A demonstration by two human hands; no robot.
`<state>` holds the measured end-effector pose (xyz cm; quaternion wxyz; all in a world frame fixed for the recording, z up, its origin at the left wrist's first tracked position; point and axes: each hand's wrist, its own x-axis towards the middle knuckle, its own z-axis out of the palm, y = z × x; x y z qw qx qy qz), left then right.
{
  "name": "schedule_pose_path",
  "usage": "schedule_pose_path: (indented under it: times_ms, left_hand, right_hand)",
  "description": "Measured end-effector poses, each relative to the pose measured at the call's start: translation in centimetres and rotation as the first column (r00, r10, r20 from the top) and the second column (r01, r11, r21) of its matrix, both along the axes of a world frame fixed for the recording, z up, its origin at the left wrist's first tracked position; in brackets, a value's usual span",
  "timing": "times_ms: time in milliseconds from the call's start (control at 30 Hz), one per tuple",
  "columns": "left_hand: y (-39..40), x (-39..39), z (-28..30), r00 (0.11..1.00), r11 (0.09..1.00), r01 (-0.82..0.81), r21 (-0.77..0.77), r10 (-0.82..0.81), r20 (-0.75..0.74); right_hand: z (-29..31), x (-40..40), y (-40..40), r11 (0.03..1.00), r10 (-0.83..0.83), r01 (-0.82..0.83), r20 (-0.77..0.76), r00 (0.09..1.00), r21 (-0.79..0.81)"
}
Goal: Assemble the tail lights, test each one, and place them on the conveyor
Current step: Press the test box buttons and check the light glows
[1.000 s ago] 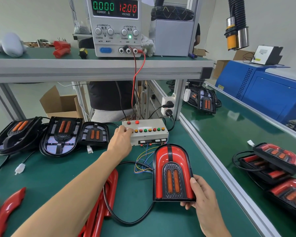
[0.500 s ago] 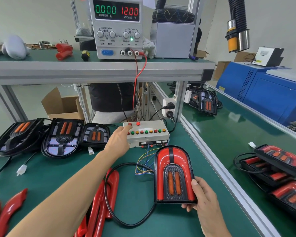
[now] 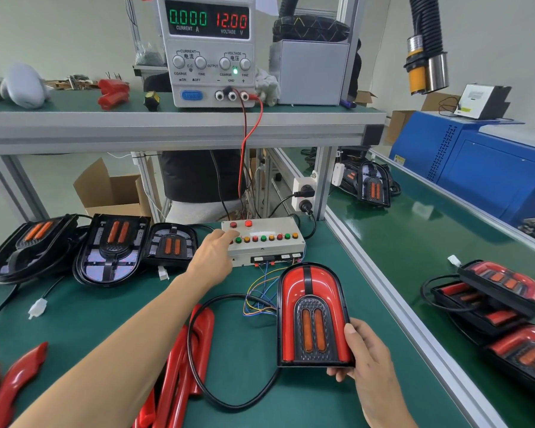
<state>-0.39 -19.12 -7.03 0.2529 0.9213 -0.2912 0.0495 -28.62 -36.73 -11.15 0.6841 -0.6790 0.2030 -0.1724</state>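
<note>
Right now the left hand (image 3: 212,253) reaches to 12 o'clock across the green surface (image 3: 84,313), its fingers loosely curled and the forefinger stretched out onto the left end of the button row on the white test box (image 3: 264,245). Whether the fingertip presses a button or only touches it cannot be told. The right hand (image 3: 363,358) holds the assembled tail light (image 3: 314,316) at its lower right corner, thumb laid on the red lens edge and the other fingers curled beneath the base. That tail light lies face up at about 5 o'clock from the test box, near it, with its rounded end toward the box. A black cable (image 3: 204,378) loops away from the lamp at its 8 o'clock side, and thin coloured wires (image 3: 257,299) run between the lamp and the box front.

Up on the shelf at 12 o'clock the power supply (image 3: 209,50) reads 0.000 for current and 12.00 for voltage, with red and black leads dropping toward the box. At 10 o'clock 3 open lamp housings (image 3: 112,245) sit side by side. Red lens covers (image 3: 183,366) lie at 7 o'clock. On the conveyor (image 3: 414,248) at 3 o'clock, finished tail lights (image 3: 504,285) are stacked together.
</note>
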Motion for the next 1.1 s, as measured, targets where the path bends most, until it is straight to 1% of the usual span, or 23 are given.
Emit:
schedule_pose_path:
  times_ms: [133,233,300,367,467,533,633,733,833,900,967,1100]
  left_hand:
    - [0.0,-0.3,0.1,1.0,1.0,0.003,0.024,-0.003,0.0]
    - [0.5,-1.3,0.4,0.999,1.0,0.02,-0.017,-0.021,-0.025]
    - [1.0,-2.3,0.6,0.999,0.999,0.026,-0.043,-0.028,-0.025]
    - [1.7,-3.6,0.8,1.0,0.996,0.019,-0.083,-0.02,-0.011]
    - [3.2,-6.3,1.2,1.0,0.991,0.011,-0.131,-0.01,0.012]
    - [4.5,-7.9,1.4,1.0,0.992,0.002,-0.129,0.001,0.02]
    - [6.3,-10.3,1.8,1.0,0.997,-0.008,-0.071,0.009,0.009]
    - [6.7,-13.1,2.1,0.999,0.999,0.049,-0.022,-0.049,0.007]
    - [4.4,-16.0,1.9,0.989,0.99,0.13,0.058,-0.124,-0.083]
    - [1.8,-17.9,1.0,0.985,0.975,0.125,0.184,-0.1,-0.139]
    - [-0.5,-19.4,0.0,0.987,0.956,0.092,0.279,-0.051,-0.151]
    - [-2.8,-21.0,-1.3,0.992,0.96,0.047,0.274,-0.013,-0.125]
  right_hand:
    - [0.1,0.0,0.1,1.0,0.002,-0.002,0.004,1.0,0.002]
    - [0.1,0.0,0.0,1.0,-0.017,0.017,0.013,1.0,0.015]
    - [0.1,0.0,-0.2,0.997,-0.064,0.063,0.029,0.998,0.05]
    - [0.2,0.0,-0.5,0.983,-0.135,0.126,0.061,0.989,0.136]
    - [0.7,0.0,-0.8,0.917,-0.241,0.195,0.093,0.966,0.347]
    - [1.0,-0.1,-0.8,0.86,-0.285,0.209,0.098,0.954,0.465]
    - [1.3,-0.2,-0.8,0.813,-0.303,0.199,0.107,0.947,0.547]
    - [1.6,-0.2,-0.6,0.81,-0.305,0.197,0.11,0.946,0.553]
    - [1.7,-0.5,-0.4,0.822,-0.304,0.2,0.114,0.946,0.532]
    - [1.7,-0.7,-0.4,0.84,-0.299,0.208,0.108,0.948,0.501]
    - [1.8,-0.7,-0.4,0.866,-0.292,0.224,0.088,0.952,0.448]
    - [1.9,-0.5,-0.7,0.907,-0.289,0.275,-0.004,0.957,0.319]
